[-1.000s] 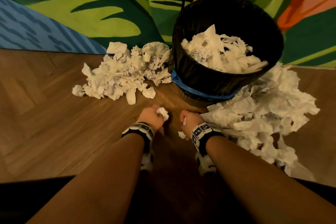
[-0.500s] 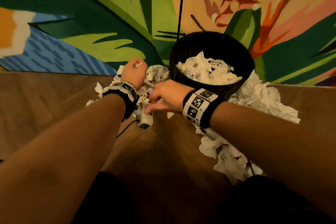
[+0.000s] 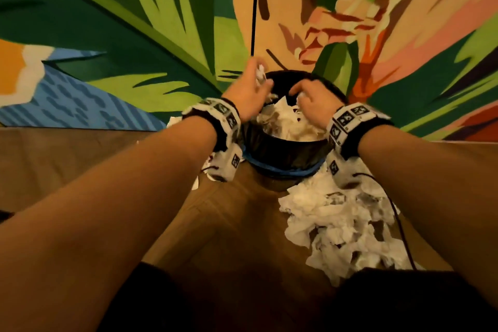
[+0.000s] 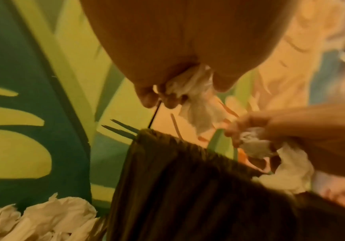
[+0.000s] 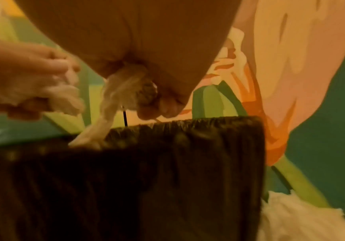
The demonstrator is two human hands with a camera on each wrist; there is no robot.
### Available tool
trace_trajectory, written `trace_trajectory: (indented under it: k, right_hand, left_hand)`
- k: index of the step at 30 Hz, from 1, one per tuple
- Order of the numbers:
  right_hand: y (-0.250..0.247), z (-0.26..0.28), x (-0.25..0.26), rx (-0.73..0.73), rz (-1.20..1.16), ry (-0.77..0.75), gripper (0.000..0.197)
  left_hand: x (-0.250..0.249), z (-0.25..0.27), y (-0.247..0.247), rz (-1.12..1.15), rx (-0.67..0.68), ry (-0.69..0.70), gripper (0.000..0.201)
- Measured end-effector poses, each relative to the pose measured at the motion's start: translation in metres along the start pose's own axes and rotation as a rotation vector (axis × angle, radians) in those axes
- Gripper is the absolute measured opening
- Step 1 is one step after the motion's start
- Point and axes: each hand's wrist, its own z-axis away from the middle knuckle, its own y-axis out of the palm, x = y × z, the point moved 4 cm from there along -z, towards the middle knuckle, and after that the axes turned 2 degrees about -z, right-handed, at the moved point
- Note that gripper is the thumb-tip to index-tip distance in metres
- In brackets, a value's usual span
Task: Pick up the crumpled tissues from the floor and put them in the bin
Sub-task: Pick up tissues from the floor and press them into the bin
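A black bin lined with a dark bag stands on the wooden floor against the painted wall, with white tissues heaped inside. My left hand hovers over the bin's left rim and pinches a crumpled tissue, which the left wrist view shows hanging from the fingers. My right hand is over the bin's mouth, curled round another tissue that dangles down to the bin's rim.
A big pile of crumpled tissues lies on the floor right of the bin. More tissues lie on its left, mostly hidden behind my left arm. A thin black cord runs down the wall behind the bin.
Both hands rose from the floor with a tissue each and moved forward to above the bin. The view tilted up toward the wall.
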Motion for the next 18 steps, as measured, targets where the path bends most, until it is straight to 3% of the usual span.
trace_trajectory:
  k: [2, 5, 8, 12, 15, 18]
  right_hand:
    - [0.011, 0.006, -0.016, 0.081, 0.110, 0.014, 0.034]
    - [0.013, 0.016, -0.032, 0.060, 0.120, 0.010, 0.039]
    - [0.014, 0.021, -0.040, 0.067, 0.143, -0.050, 0.026]
    - [0.017, 0.026, -0.042, 0.094, 0.185, -0.118, 0.015]
    - [0.019, 0.027, -0.040, 0.135, 0.274, -0.140, 0.035]
    - [0.022, 0.030, -0.037, 0.161, 0.373, -0.151, 0.052]
  left_hand:
    - [-0.001, 0.003, 0.025, -0.108, 0.080, -0.016, 0.032]
    - [0.003, 0.005, 0.050, -0.266, 0.168, -0.028, 0.038]
    - [0.014, 0.006, 0.060, -0.434, 0.266, 0.045, 0.035]
    - [0.021, 0.002, 0.054, -0.409, 0.209, 0.076, 0.022]
    - [0.021, -0.001, 0.048, -0.362, 0.161, 0.089, 0.014]
    - [0.017, 0.000, 0.047, -0.446, 0.232, 0.100, 0.019]
